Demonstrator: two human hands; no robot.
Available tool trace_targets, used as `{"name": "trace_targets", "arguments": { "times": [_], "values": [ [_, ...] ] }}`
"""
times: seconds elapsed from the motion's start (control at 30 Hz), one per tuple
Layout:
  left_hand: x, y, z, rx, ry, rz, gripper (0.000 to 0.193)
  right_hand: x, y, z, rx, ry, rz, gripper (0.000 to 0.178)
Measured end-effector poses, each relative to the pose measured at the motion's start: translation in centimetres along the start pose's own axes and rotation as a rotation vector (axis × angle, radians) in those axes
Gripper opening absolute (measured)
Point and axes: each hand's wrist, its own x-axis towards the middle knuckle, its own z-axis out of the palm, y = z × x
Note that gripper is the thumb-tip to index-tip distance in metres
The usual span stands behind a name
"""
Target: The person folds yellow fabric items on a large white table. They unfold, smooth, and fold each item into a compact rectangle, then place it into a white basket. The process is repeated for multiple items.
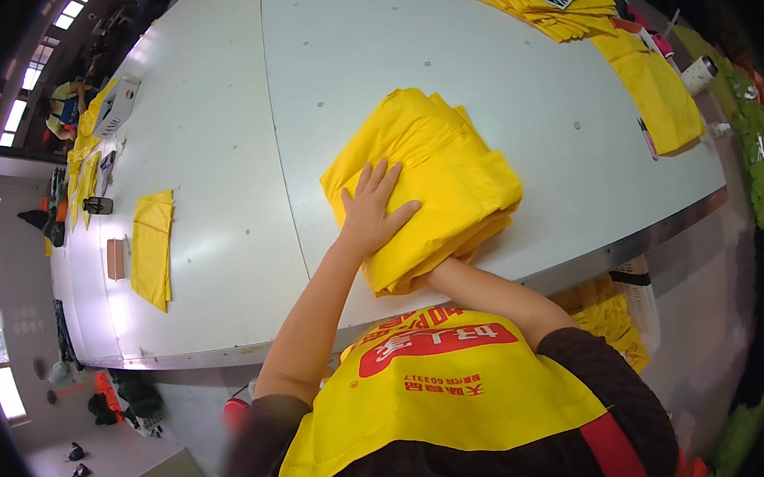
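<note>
A thick folded pile of yellow cloth [439, 167] rests near the front edge of the white table, its layers showing along the right and lower sides. My left hand [373, 210] lies flat on top of the pile's left part, fingers spread. From the lower right my right hand [443, 275] reaches beneath the near side of the pile. Its fingers are hidden by the cloth, so whether they grip it does not show.
The white table [209, 91] has a metal front edge. On its left lie a flat yellow piece [153, 247] and a small brown block [115, 258]. More yellow cloth [543, 2] is stacked at the far right, near a thread spool [699, 74]. Someone [65, 106] is at the far left.
</note>
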Motion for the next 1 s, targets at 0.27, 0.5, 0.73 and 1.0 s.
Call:
{"name": "trace_targets", "arguments": {
  "times": [0.27,0.5,0.73,1.0],
  "values": [
    [-2.3,-1.6,4.6,0.260,0.256,0.065,0.077,-14.0,-14.4,-14.4,-0.504,-0.268,0.274,0.036],
    [-8.5,0.8,2.6,-0.014,0.167,0.181,0.079,-6.5,-10.8,-20.1,0.057,0.188,0.215,0.083],
    [-16.5,-0.3,7.3,0.380,0.423,0.070,0.075,-4.7,-11.8,-14.0,0.230,-0.242,0.325,0.064],
    [-17.7,-3.0,2.6,0.404,0.824,-0.008,0.042,-8.8,-9.5,-4.2,0.421,-0.225,0.581,0.048]
  ]
}}
